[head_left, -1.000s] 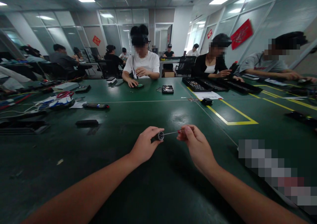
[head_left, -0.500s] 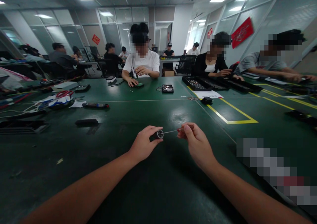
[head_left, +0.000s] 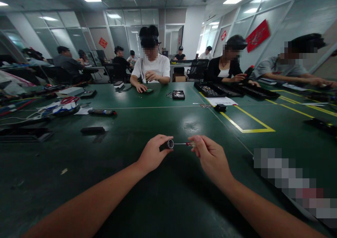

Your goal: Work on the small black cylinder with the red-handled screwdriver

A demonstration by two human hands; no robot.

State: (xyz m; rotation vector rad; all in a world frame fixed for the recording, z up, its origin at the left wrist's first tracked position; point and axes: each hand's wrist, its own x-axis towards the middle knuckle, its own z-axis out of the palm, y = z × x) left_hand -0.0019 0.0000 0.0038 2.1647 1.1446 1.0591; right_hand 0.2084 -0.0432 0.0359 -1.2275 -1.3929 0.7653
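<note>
My left hand (head_left: pixel 155 152) is closed around a dark round cylindrical part (head_left: pixel 170 144), its open silvery-rimmed end facing right. Between the thumb and fingers of my right hand (head_left: pixel 210 153) is a small screwdriver (head_left: pixel 187 144) with a red and pale handle. Its thin metal shaft runs level to the left and its tip meets the open end of the cylinder; how deep it sits inside cannot be made out. Both hands are just above the green table (head_left: pixel 158 203).
A dark bar (head_left: pixel 92 130) and a pen-like tool (head_left: pixel 102 112) lie to the left, near red-handled scissors (head_left: pixel 70 100) and cables. Ahead are a small black block (head_left: pixel 220 107) and an opened black device (head_left: pixel 178 94). Black trays (head_left: pixel 210 89) stand right. Several people sit working around.
My right hand has dropped slightly, bringing the screwdriver from a slant to level with the cylinder's open end. More of its handle shows. My left hand has hardly moved.
</note>
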